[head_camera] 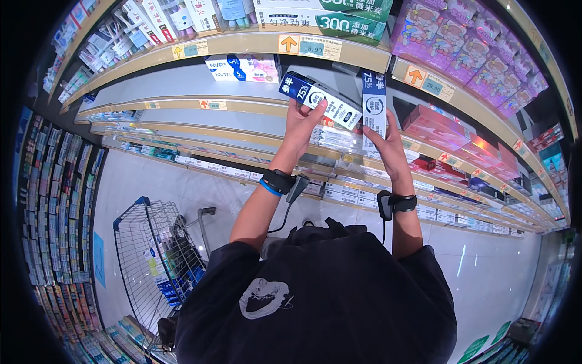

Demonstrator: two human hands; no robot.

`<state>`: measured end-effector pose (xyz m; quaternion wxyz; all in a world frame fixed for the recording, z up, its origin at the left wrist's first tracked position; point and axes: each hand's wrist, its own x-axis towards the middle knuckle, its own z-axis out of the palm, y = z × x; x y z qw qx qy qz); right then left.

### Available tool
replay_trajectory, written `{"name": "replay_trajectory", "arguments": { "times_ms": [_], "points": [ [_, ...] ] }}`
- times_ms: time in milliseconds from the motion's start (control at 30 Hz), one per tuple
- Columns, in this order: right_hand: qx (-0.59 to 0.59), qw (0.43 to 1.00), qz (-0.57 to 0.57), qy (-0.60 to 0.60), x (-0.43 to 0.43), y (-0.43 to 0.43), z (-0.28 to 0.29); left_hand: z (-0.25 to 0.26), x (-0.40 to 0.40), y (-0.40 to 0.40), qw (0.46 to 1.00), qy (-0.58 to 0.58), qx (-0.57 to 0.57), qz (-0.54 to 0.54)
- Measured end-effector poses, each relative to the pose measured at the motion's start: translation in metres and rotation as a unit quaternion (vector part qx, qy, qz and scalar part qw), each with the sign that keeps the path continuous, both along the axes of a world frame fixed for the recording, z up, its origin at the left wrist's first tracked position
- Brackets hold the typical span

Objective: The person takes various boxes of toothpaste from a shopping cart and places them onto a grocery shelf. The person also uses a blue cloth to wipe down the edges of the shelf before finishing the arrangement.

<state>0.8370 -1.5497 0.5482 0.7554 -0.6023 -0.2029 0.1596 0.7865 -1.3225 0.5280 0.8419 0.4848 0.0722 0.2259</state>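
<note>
My left hand (303, 119) grips a white and dark blue toothpaste carton (336, 107), tilted with its blue end up and to the left. A second carton of the same design (373, 113) is held by my right hand (384, 139), with its long side pointing towards the shelf. The two cartons are close together in front of a shelf edge. Behind my left hand is a shelf board (168, 84) carrying a white and pink NVR carton (243, 68). Both wrists wear black straps with small devices, and the left one also has a blue band.
A wire shopping cart (150, 241) with several packages stands on the tiled floor (482, 268) at my left. Above are green and white cartons (350, 25) and purple packs (473, 50). Pink boxes (459, 136) sit on the right shelf. Price-tagged shelf edges (245, 43) curve across in front.
</note>
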Motion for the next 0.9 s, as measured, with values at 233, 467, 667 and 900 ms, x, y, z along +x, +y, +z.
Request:
{"name": "replay_trajectory", "arguments": {
  "times_ms": [233,467,667,900],
  "points": [
    [-0.039,0.999,-0.021,0.000,0.014,-0.009,-0.007,-0.001,0.012,-0.002,0.990,-0.040,0.127,0.041],
    [-0.219,0.947,-0.063,-0.225,0.012,-0.007,0.008,0.004,0.003,0.000,0.988,-0.043,0.151,-0.002],
    [-0.147,0.969,-0.030,-0.198,0.016,-0.006,0.003,0.004,-0.016,0.003,0.983,-0.029,0.183,-0.010],
    [-0.104,0.982,0.019,-0.155,0.006,0.005,0.003,0.009,-0.033,-0.005,0.994,0.015,0.108,0.009]
  ]
}}
